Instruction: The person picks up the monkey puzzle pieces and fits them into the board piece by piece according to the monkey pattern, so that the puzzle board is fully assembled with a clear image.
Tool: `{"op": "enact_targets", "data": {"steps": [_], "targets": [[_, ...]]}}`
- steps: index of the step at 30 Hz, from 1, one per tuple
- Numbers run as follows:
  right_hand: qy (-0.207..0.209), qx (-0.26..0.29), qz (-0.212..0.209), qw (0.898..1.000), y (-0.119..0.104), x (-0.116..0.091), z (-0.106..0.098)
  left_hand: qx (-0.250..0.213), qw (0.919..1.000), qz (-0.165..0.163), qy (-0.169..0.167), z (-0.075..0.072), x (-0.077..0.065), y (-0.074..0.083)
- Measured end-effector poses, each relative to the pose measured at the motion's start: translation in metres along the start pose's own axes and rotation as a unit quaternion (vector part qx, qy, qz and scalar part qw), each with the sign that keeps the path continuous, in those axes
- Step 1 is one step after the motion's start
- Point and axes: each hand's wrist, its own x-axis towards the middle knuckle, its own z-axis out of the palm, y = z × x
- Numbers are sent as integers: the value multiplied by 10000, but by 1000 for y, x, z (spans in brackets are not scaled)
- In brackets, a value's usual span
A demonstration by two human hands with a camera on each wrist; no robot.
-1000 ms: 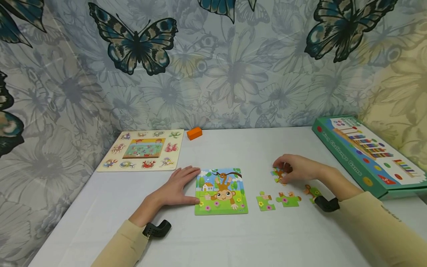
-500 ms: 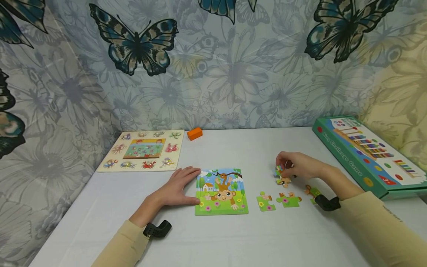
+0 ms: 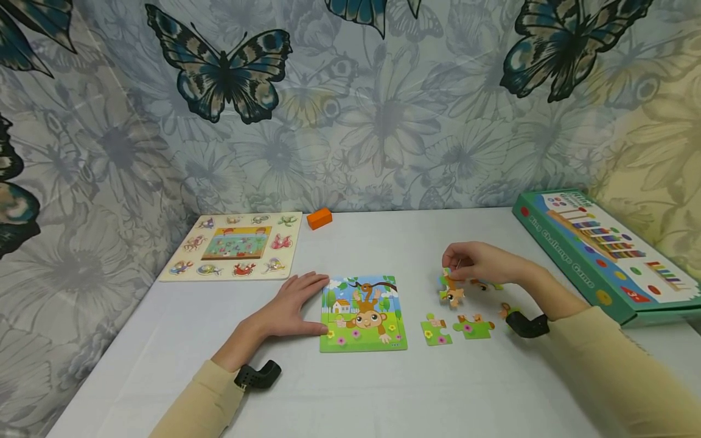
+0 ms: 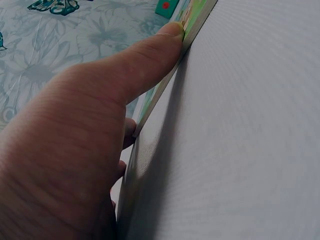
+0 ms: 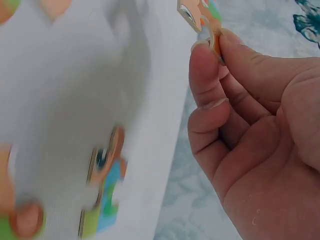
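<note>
Nearest, the left hand [image 3: 290, 309] rests at the left edge of the monkey board [image 3: 364, 322], its fingers almost straight and gripping nothing. Just right of it, loose pieces [image 3: 475, 330] lie on the tabletop [image 3: 350, 395]. Farther, the right hand [image 3: 487, 263] pinches one tilted piece [image 3: 453, 297] between fingertips, seemingly above the tabletop. I judge this step as handling a chosen piece; next calls for keeping the pinch and levelling the piece.

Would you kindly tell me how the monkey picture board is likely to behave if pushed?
The monkey picture board will probably stay stiff, as its edge looks straight in the left wrist view. Flat and broad, it seems unlikely to roll. It may pivot, since the left hand touches it only along one side.
</note>
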Motion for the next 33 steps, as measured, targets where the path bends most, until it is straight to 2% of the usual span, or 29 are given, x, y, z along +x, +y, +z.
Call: {"op": "enact_targets", "data": {"steps": [9,18,23,33], "targets": [[47,253,-14,9997,-18,32,25,23,10000,-19,-19,1,0,-1],[-121,268,-479,9984,-42,68,55,45,10000,21,-1,1,0,-2],[-296,237,-553,9978,-53,84,71,-3,10000,32,-3,0,0,-2],[-497,300,-554,9968,-64,100,92,10,10000,-1,-2,0,0,0]]}}
